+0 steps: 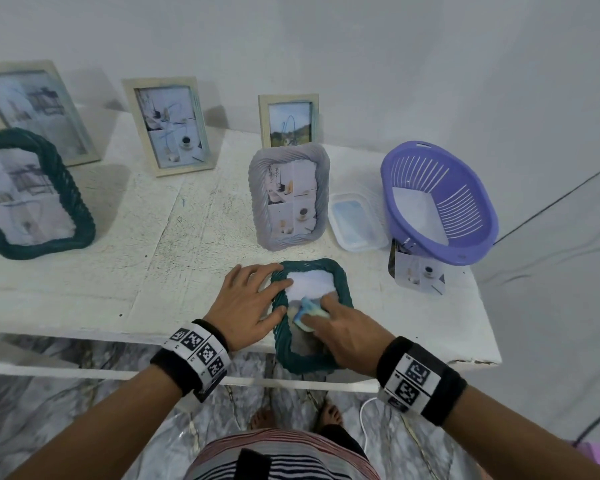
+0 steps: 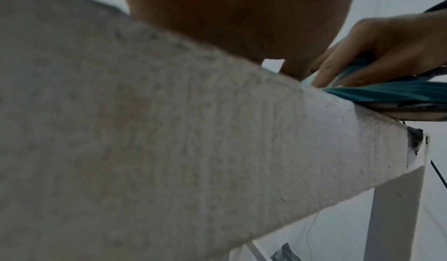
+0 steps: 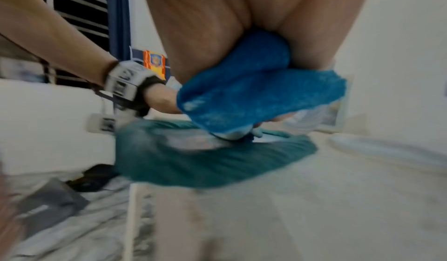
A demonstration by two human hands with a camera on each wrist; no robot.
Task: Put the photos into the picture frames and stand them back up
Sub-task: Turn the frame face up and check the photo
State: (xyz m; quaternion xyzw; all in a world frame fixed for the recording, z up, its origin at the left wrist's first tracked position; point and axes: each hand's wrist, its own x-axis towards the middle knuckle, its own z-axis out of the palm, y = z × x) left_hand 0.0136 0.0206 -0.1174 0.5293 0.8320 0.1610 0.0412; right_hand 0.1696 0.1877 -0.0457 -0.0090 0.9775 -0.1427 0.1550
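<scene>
A small green woven frame (image 1: 311, 317) lies flat at the near edge of the white surface (image 1: 153, 237), overhanging it. The left hand (image 1: 246, 306) rests beside it, fingers spread straight over its left rim. The right hand (image 1: 343, 337) pinches a blue cloth (image 3: 254, 96) against the frame's glass.
</scene>
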